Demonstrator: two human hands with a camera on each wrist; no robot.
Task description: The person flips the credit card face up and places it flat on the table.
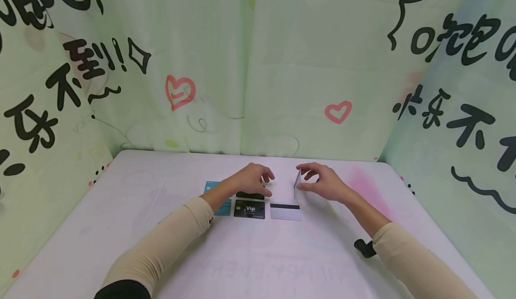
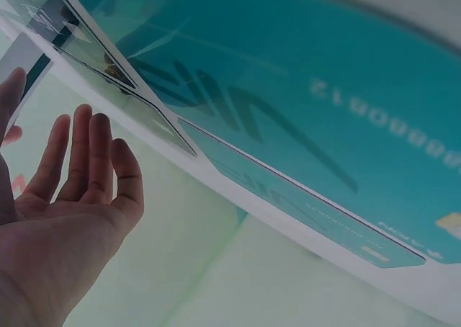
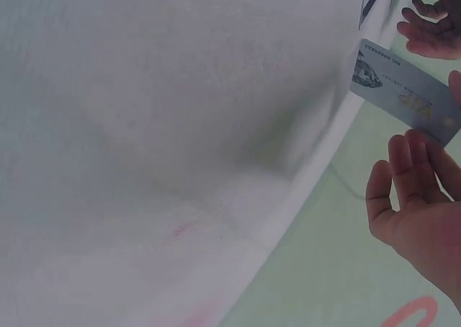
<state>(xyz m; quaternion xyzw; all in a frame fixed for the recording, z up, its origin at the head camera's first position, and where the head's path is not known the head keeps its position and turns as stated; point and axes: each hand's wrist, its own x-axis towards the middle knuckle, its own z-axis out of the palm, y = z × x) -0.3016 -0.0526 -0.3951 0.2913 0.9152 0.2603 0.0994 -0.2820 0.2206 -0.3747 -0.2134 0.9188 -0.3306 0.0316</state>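
Observation:
My right hand (image 1: 325, 183) pinches a silver card (image 1: 297, 181) by its edges between thumb and fingers. The card stands upright on or just above the table; its printed VIP face (image 3: 403, 89) shows in the right wrist view. My left hand (image 1: 253, 180), fingers loosely bent and holding nothing, hovers over a black card (image 1: 250, 196), partly covering it. Below lie a black Vip card (image 1: 249, 210) and a pale card (image 1: 285, 212) with a dark stripe. Two blue cards, an upper one (image 1: 211, 185) and a lower one (image 1: 223, 208), lie at the left, partly hidden by the left forearm.
The cards lie in rows towards the back of a white table (image 1: 169, 254). Pale green cloth walls (image 1: 282, 84) with dark writing and red hearts close in the back and sides. A black strap piece (image 1: 364, 248) shows at the right wrist.

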